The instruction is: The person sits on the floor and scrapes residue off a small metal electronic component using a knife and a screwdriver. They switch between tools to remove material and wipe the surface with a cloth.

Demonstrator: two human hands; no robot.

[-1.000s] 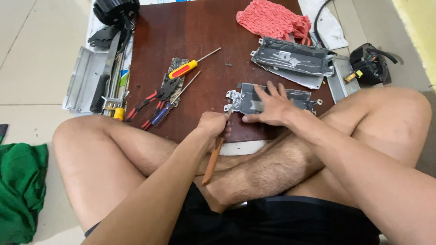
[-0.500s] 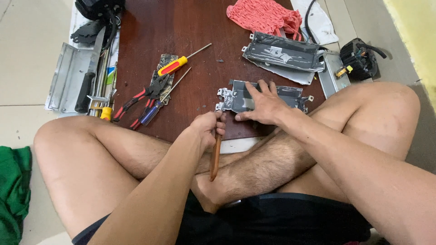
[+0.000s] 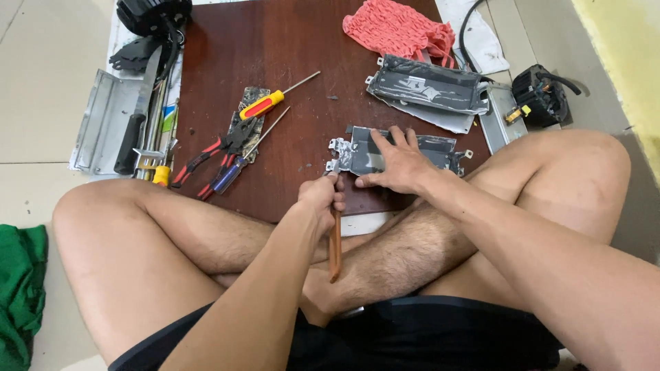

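Fingers of the right hand [image 3: 397, 165] are spread flat and pressed on the grey metal bracket [image 3: 364, 154], pinning it to the dark wooden board [image 3: 289, 75] just ahead of the crossed legs. The left hand [image 3: 322, 199] is closed in a fist around an orange-handled tool [image 3: 335, 247], handle hanging down toward the lap, working end up at the bracket's near-left corner.

Compared with a second ago the tool has swung from a slant to nearly upright and the fist has crept closer to that corner — the bracket and the holding hand have hardly shifted. That reads as the tip being set or levered at the corner, not lifted away.

The tip itself is hidden behind the left fingers, so what kind of tool it is, and whether it touches metal, cannot be told. The right palm covers the middle of the bracket.

Further out: a yellow-and-red screwdriver [image 3: 265, 104], red-handled pliers [image 3: 206, 154] and a blue-handled screwdriver [image 3: 230, 175] lie to the left; a second grey metal housing [image 3: 426, 86] and a pink mesh cloth [image 3: 395, 27] sit behind. A black motor-like part [image 3: 543, 93] at right and a green cloth [image 3: 20, 288] at the left edge are partly cut off.
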